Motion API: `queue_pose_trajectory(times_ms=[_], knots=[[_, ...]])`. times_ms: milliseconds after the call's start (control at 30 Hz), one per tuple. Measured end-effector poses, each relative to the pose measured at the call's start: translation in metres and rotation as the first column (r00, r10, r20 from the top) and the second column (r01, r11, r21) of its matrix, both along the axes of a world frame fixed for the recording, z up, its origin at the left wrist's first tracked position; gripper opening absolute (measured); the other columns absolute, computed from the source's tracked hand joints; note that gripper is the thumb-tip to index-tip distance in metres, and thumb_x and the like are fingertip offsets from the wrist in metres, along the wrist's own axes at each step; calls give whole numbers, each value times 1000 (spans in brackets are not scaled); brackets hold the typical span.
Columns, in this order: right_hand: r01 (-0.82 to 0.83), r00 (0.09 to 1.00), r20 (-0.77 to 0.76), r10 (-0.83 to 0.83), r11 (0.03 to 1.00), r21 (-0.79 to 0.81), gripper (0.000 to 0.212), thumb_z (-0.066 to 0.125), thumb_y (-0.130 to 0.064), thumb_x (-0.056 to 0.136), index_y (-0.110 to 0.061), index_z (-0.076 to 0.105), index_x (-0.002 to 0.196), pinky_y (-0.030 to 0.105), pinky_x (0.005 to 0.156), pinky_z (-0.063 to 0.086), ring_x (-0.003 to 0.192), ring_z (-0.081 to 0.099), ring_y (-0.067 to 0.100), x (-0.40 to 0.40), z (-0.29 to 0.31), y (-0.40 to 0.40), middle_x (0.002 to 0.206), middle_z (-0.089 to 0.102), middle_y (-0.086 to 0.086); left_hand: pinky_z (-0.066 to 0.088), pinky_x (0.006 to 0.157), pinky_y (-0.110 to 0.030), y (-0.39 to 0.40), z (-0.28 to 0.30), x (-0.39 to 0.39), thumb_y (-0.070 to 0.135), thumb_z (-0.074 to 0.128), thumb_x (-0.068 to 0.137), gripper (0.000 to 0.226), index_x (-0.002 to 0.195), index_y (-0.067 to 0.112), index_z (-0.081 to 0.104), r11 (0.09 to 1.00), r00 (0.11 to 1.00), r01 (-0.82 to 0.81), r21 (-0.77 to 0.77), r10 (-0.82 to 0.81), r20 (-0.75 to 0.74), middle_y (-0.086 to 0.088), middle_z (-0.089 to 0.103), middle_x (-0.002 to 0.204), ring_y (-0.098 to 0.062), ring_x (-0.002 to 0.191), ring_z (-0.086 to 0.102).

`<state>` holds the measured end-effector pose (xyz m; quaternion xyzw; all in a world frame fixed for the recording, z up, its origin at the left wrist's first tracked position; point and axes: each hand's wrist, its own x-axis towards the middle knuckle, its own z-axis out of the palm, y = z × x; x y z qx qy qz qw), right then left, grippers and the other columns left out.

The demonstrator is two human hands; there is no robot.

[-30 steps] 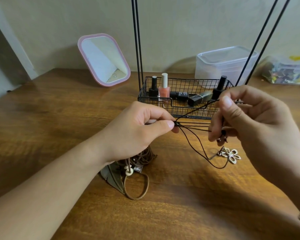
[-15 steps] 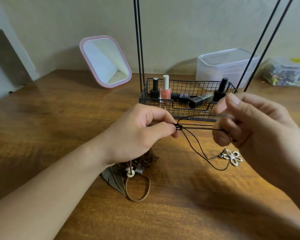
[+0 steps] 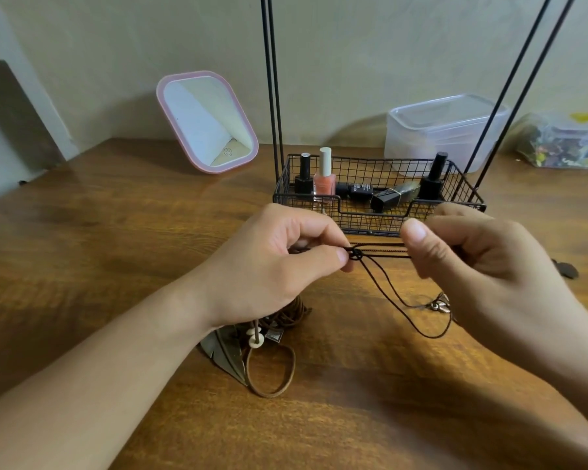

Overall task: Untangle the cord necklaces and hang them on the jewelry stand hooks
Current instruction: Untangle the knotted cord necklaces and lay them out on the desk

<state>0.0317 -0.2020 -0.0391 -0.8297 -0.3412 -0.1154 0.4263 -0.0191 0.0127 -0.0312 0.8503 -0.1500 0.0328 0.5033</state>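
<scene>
Mirror: a pink-framed mirror [image 3: 207, 121] leans against the wall at the back left of the wooden tabletop [image 3: 116, 239].
Left hand: the left hand [image 3: 272, 262] is raised above the tabletop, its thumb and forefinger pinching a small knot in the black cord necklace [image 3: 377, 283]; the other fingers are curled under.
Brown necklace: a brown cord necklace [image 3: 272, 371] lies bundled on the tabletop beneath the left wrist, partly hidden by it. One loop of flat brown cord spreads toward the viewer, with pale beads [image 3: 254, 338] strung near its top and a dark leaf-shaped pendant [image 3: 223, 356] beside it.
Black necklace: thin and dark, it runs in several taut, nearly level strands from the knot to the right hand. Below them two slack strands droop to the tabletop and curve round to a small metal pendant [image 3: 438, 304], mostly hidden behind the right hand.
Jewelry stand: a black wire basket [image 3: 377, 220] just behind the hands, with thin black rods [image 3: 272, 79] rising out of the picture on both sides; its hooks are out of view. Nail polish bottles [image 3: 324, 174] stand and lie inside.
Right hand: the right hand [image 3: 482, 266] grips the far end of the taut strands, thumb raised, fingers curled round the cord.
Back right: a clear lidded plastic box [image 3: 445, 130] and a bag of coloured bits [image 3: 564, 144] by the wall.
</scene>
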Motion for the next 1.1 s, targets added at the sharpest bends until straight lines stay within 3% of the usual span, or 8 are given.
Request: queue_pose_trajectory(times_ms=[233,367,567,700,800,900,1033,1100], knots=[[-119,973,-171,155,972,205,49,49,-59,88,-17,62,67,37,55,40,57,49,29,-3,4,1,64,56,14,29,47,-5,0,1,-1,9,60,96,17,86,10,74,1000,1000,-17,4,17,19,18,47,48,1,43,42],[-89,950,-275,147,973,212,51,55,-51,94,-13,60,61,14,44,33,45,40,10,-1,6,1,49,50,4,26,46,-11,1,0,1,22,59,90,20,86,11,75,997,1000,-14,-72,14,3,12,38,48,-4,44,30],[-168,921,-312,235,959,226,32,56,-49,83,-20,69,75,26,45,31,46,40,13,-4,2,3,51,50,2,25,47,-15,1,1,1,23,59,89,20,87,11,75,994,1000,-3,-111,3,-1,9,37,50,-8,46,28],[-211,945,-202,258,951,225,30,58,-49,89,-24,68,74,19,42,35,44,44,5,-7,2,3,53,55,2,27,47,-12,1,0,2,22,58,90,19,88,12,75,994,1000,-2,-105,3,9,12,40,50,-6,46,31],[-248,968,35,248,968,18,26,59,-47,91,-28,68,74,12,48,40,51,56,4,-9,0,2,60,60,-11,28,48,-9,1,0,2,19,58,92,19,90,8,73,995,1000,1,-100,2,30,15,43,49,-3,44,35],[-214,959,157,235,967,-140,36,54,-49,95,-24,69,73,24,48,46,56,60,9,-13,1,1,61,61,-8,29,47,-3,2,0,1,7,58,96,15,90,4,71,997,998,17,-76,-13,60,20,48,49,3,43,42],[-64,973,223,58,998,17,9,66,-35,90,-29,71,85,7,52,40,62,58,1,-11,3,1,69,62,-19,34,53,-3,1,-1,1,4,59,95,13,91,3,71,995,995,63,-78,-56,86,19,54,57,4,51,49],[-38,988,149,23,994,98,5,68,-35,86,-32,71,88,11,53,42,69,61,8,-10,2,2,78,65,-15,35,54,-4,0,-2,1,7,58,93,14,92,1,71,993,992,90,-77,-83,90,19,54,59,3,53,49]])
